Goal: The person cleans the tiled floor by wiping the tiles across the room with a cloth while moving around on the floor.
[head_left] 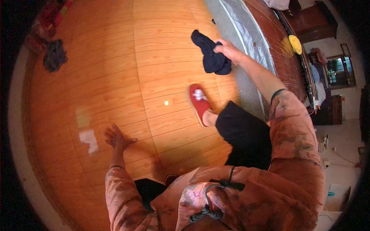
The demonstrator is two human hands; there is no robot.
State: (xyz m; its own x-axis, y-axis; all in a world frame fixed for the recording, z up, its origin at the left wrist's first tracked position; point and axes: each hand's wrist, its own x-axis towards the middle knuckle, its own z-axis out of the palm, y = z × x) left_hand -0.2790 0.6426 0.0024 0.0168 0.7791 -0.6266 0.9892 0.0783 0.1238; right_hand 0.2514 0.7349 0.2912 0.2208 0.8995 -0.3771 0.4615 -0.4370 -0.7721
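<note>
My right hand (pixel 228 51) is closed on one side of a crumpled dark cloth (pixel 214 61), which hangs over the wooden floor beside the bed. Its exact kind cannot be made out. Out to the left, my left hand (pixel 116 138) is held with fingers spread, above the floor and holding nothing. A red slipper (pixel 199 101) with a white pattern is on one foot, between the two hands. Most of the other foot is hidden beneath my patterned top (pixel 246 196).
A bed (pixel 266 23) with a silvery-edged cover runs along the right, with a yellow object (pixel 295 44) on its far side. A dark grey bundle of cloth (pixel 54 55) lies on the floor at the upper left, near red items (pixel 46 19).
</note>
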